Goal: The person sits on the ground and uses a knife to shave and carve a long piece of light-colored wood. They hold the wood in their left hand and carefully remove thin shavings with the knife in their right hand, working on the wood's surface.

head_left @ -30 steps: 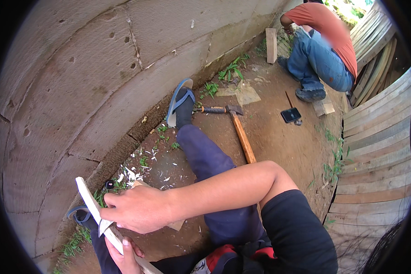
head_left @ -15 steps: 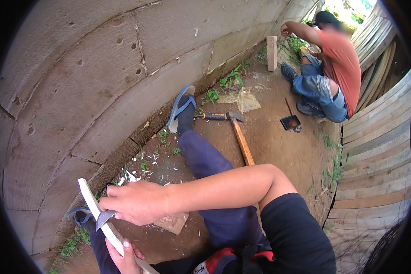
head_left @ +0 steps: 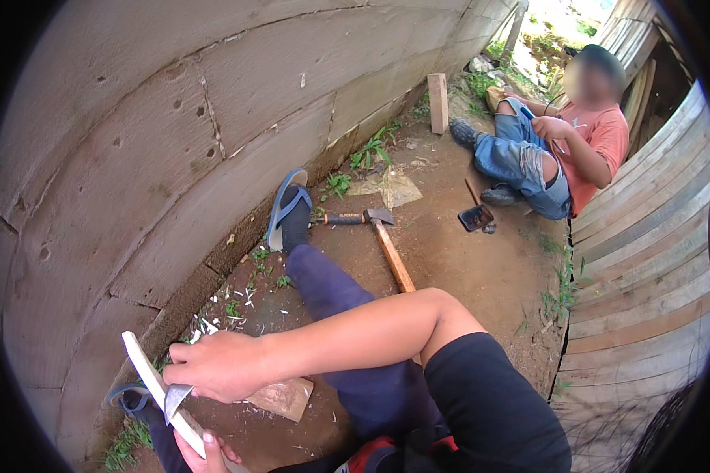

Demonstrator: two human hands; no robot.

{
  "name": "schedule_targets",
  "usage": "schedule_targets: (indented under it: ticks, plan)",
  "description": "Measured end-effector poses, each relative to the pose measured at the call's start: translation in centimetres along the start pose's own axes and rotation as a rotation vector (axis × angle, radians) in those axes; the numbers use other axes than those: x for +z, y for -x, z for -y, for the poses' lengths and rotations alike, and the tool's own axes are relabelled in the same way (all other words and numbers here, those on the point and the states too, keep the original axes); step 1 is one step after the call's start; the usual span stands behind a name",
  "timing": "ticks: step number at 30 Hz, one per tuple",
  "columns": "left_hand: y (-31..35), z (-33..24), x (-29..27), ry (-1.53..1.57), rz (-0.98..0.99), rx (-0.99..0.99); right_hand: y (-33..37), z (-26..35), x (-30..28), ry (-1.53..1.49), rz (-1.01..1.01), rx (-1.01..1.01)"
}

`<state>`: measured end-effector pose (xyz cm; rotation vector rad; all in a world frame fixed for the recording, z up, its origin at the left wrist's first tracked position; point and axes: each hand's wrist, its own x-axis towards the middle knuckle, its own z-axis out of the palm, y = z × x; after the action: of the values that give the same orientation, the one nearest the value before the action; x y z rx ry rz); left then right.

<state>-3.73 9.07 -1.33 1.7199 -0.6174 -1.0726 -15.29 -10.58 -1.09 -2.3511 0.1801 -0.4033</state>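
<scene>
A pale strip of whittled wood [head_left: 143,364] slants across the lower left. My left hand [head_left: 203,456] is wrapped round its lower part, near the picture's bottom edge. My right hand [head_left: 217,364] is closed on a knife whose handle its fingers hide. The short, broad knife blade [head_left: 175,400] lies against the wood, just above my left hand. Beneath my right wrist a flat piece of wood [head_left: 285,398] rests on the dirt, partly covered by my forearm. White shavings [head_left: 205,327] are scattered beyond my right hand.
An axe [head_left: 392,256] with a wooden handle lies past my leg, its head by a black-and-orange handle [head_left: 343,219]. A phone [head_left: 476,218] is on the dirt. A person [head_left: 599,142] sits at the far right, near an upright wood block [head_left: 438,102]. Walls flank both sides.
The blade has moved slightly along the wood strip, toward my left hand. The other person has lowered a raised arm and holds a blue-ended object. The whole view has shifted a little.
</scene>
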Motion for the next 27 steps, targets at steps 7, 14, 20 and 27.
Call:
schedule_targets:
  ticks: [7,14,20,27]
  plan:
    - [0.2,-0.4,-0.2,-0.026,0.000,-0.069,-0.2,2.2,-0.2,-0.005,0.162,0.041]
    - [0.7,-0.2,0.5,-0.019,-0.001,-0.110,0.8,0.6,0.3,-0.007,0.033,-0.037]
    - [0.1,1.5,0.5,0.180,-0.087,0.031,0.2,1.2,-0.3,-0.031,0.026,-0.023]
    - [-0.5,0.7,0.6,0.254,-0.031,-0.039,-0.2,1.0,-1.0,0.012,-0.039,0.070]
